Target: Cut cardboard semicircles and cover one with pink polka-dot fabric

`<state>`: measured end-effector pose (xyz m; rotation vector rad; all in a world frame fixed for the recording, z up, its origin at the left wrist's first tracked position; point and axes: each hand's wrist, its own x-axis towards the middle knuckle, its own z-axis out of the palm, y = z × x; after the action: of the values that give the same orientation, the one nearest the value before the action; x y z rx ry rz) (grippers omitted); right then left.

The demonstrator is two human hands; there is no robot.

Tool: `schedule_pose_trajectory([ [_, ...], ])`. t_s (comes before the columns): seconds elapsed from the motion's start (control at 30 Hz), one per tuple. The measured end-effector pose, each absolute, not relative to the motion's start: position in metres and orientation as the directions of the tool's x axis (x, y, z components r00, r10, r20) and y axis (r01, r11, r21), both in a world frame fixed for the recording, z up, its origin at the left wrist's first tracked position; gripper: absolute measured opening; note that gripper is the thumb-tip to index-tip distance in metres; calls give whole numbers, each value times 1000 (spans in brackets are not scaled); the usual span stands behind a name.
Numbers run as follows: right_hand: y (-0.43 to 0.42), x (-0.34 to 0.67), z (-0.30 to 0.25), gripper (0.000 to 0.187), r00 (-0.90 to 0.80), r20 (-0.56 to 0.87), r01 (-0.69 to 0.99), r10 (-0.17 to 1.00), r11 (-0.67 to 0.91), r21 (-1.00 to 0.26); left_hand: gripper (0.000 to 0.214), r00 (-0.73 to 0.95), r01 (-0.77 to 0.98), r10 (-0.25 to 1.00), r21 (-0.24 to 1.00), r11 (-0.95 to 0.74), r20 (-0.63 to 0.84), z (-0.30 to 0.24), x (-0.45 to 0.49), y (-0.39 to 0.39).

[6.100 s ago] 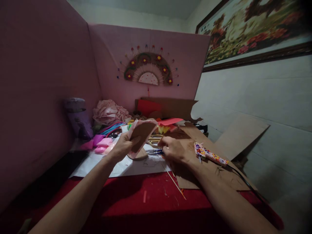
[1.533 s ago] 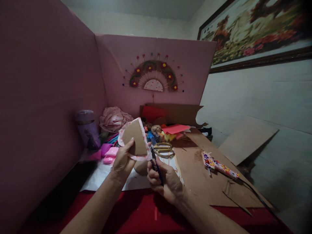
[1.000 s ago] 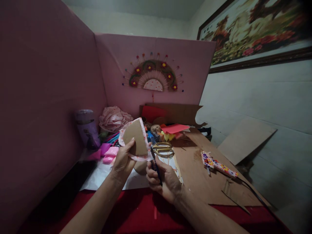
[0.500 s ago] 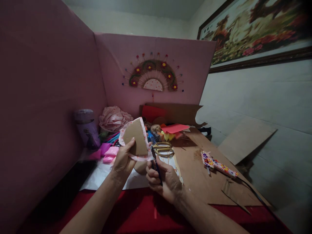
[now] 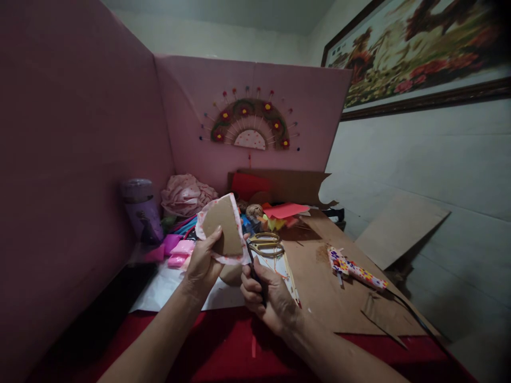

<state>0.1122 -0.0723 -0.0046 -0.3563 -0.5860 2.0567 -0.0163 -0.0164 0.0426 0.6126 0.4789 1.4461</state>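
My left hand [image 5: 203, 263] holds up a fan-shaped cardboard piece [image 5: 222, 229] edged with pink dotted fabric, thumb on its face. My right hand [image 5: 266, 297] is closed around dark-handled scissors [image 5: 252, 266], whose blades point up at the fabric rim on the piece's lower right edge. Both hands hover above a white paper sheet [image 5: 167, 284] on the red table [image 5: 223, 346].
Gold scissors [image 5: 265, 242] and thin sticks [image 5: 290, 276] lie just behind my right hand. A patterned glue gun [image 5: 355, 268] rests on a cardboard sheet [image 5: 339, 287] at right. A purple bottle [image 5: 139, 210], pink packets [image 5: 175, 247] and pink cloth [image 5: 186, 194] sit at left before a pink board [image 5: 255, 117].
Six seconds ago my right hand was reaching onto the table; it now holds the dark scissers' handles up against the piece. Over the last second the hands have barely moved.
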Motion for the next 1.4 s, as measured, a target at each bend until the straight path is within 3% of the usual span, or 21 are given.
schedule_pose_trajectory([
  [0.7, -70, 118, -3, 33, -646, 40, -684, 762, -556, -471, 32, 57, -746, 994, 666, -19, 93, 42, -18, -15],
  [1.4, -68, 123, -2, 36, -665, -39, -653, 745, -606, -454, 34, 64, -707, 996, 707, 4, 59, 41, -20, -14],
])
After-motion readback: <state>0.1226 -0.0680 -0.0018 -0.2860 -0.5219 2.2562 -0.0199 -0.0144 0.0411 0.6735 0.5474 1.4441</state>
